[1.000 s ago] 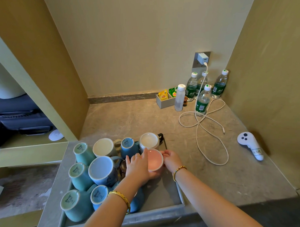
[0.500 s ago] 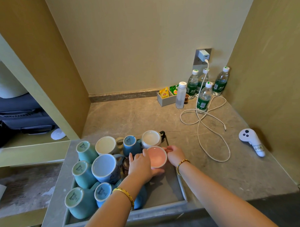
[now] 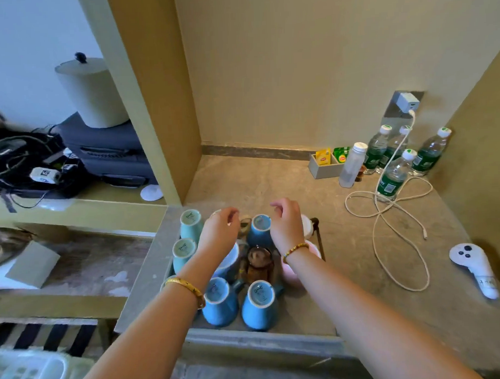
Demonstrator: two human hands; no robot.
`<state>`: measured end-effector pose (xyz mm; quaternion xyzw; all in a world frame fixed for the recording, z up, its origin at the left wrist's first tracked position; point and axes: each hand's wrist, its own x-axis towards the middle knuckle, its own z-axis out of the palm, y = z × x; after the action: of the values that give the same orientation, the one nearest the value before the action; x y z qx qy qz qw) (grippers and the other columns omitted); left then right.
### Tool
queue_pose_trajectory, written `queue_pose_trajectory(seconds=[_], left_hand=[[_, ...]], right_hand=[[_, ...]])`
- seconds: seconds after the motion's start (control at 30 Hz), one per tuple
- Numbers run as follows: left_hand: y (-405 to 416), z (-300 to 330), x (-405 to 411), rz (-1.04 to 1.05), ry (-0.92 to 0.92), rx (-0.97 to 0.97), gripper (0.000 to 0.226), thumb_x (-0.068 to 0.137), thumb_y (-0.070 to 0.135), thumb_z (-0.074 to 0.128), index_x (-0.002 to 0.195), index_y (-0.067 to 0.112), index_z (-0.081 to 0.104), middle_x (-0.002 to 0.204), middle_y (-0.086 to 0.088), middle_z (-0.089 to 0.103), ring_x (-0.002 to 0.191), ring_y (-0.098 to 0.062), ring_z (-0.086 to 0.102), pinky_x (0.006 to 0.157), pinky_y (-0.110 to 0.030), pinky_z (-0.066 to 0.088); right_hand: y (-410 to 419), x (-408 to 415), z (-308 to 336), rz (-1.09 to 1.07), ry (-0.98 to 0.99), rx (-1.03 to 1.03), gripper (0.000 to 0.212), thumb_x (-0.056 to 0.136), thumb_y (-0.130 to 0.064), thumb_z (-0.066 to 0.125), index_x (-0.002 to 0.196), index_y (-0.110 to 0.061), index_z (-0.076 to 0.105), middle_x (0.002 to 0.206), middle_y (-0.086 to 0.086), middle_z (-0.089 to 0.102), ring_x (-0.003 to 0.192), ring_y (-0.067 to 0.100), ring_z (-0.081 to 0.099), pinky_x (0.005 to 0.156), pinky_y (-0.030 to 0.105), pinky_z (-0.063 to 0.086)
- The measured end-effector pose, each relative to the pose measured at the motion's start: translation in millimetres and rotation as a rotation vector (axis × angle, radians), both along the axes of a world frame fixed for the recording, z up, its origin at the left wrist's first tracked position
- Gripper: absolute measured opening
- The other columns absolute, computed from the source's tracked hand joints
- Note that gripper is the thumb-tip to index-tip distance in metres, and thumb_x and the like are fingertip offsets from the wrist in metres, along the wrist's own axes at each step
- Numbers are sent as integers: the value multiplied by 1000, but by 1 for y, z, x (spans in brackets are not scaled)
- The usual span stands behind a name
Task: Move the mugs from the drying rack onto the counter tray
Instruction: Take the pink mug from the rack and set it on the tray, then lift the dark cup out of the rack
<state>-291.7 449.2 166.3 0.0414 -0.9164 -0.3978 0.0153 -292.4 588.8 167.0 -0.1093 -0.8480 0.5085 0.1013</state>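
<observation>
Left hand (image 3: pixel 220 228) and right hand (image 3: pixel 287 225) hover apart, fingers loosely curled, holding nothing. Blue mugs (image 3: pixel 258 304) stand inverted beneath and nearer the body than both hands, in the tray (image 3: pixel 248 338) on the worktop (image 3: pixel 359 270). Judged: most mugs placed; remainder not determinable.

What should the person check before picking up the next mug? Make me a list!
1. Left hand free: ok, fingers loosely curled, holding nothing.
2. Right hand free: ok, holding nothing.
3. Blue mug between the hands reachable: ok, upside down, uncovered.
4. Pink mug settled: cannot tell, the right forearm hides most of it.
5. White cable away from the mugs: ok, it lies on the counter to the right.
</observation>
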Motion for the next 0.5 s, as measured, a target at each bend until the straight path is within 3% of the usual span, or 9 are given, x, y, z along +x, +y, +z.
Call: queue_pose_trajectory(seconds=[0.2, 0.37, 0.5], left_hand=[[-105, 1, 26, 208, 1, 43, 25, 94, 24, 44, 109, 17, 63, 105, -6, 68, 96, -26, 60, 74, -26, 38], [-225, -13, 74, 423, -58, 54, 28, 95, 26, 43, 116, 19, 61, 110, -4, 66, 99, -22, 59, 78, -25, 40], [-328, -30, 124, 510, -132, 44, 31, 95, 25, 43, 121, 19, 57, 113, -3, 64, 95, -16, 57, 77, -26, 41]], right_hand=[[-116, 8, 0, 328, 56, 32, 22, 92, -1, 40, 99, -5, 61, 104, 10, 55, 100, 22, 53, 79, 10, 29], [-241, 31, -10, 591, -40, 51, 23, 92, -2, 41, 102, -6, 61, 105, 11, 63, 100, 22, 57, 80, 21, 38], [-349, 68, -24, 791, -131, 108, 24, 96, -12, 40, 108, -11, 60, 97, 2, 61, 80, 15, 51, 66, 21, 37]])
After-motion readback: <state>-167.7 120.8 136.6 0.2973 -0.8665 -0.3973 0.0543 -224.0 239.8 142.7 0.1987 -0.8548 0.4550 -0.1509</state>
